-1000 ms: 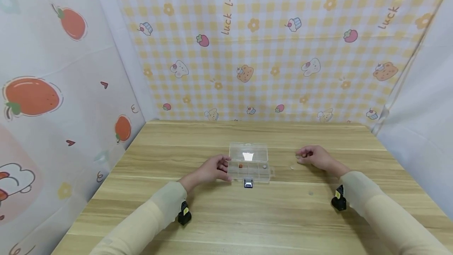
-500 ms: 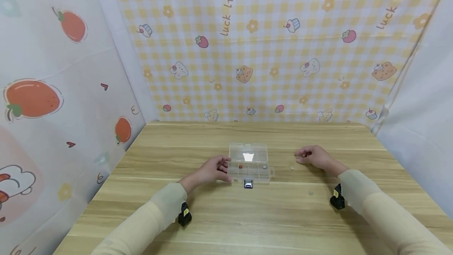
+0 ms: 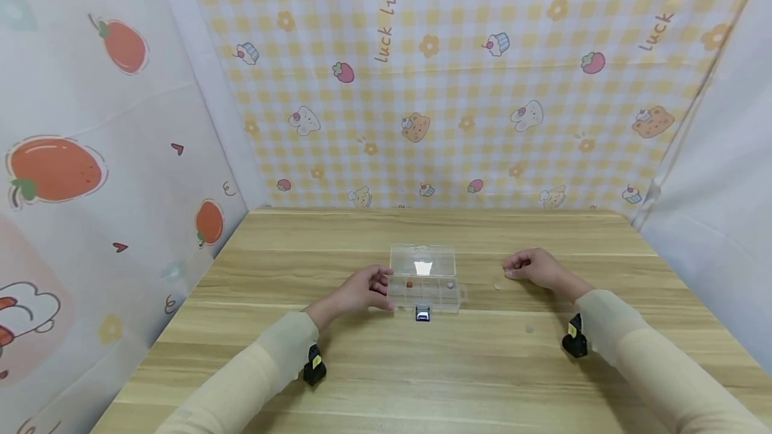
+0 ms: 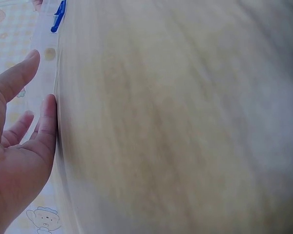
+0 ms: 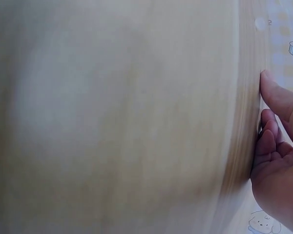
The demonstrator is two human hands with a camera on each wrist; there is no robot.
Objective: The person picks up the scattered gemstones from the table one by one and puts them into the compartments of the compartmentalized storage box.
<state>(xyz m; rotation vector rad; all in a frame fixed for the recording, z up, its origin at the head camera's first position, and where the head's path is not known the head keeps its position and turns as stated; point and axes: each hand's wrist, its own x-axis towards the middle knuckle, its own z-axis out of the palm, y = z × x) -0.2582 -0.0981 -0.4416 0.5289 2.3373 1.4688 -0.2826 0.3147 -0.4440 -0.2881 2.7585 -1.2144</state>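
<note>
A clear plastic compartment box (image 3: 431, 300) stands on the table with its lid (image 3: 423, 260) tipped back. Inside lie a small orange piece (image 3: 409, 284) and a small pale piece (image 3: 449, 285). My left hand (image 3: 362, 288) touches the box's left end, thumb toward the front, fingers relaxed; the left wrist view shows the thumb and fingers spread. To the right of the box, my right hand (image 3: 535, 268) has its fingertips down at the tabletop, with the other fingers curled. Whatever lies under those fingertips is hidden, so I cannot tell if they pinch something.
One small pale disc (image 3: 497, 286) lies between the box and the right hand. Another small greyish disc (image 3: 529, 329) is nearer the front. A blue latch (image 4: 58, 17) hangs at the box's front side. Patterned cloth (image 3: 446, 86) rises behind the wooden table (image 3: 422, 380).
My right hand has shifted slightly left. A small round thing seen at its fingertips a second ago is now covered. The left hand and box have stayed in place.
</note>
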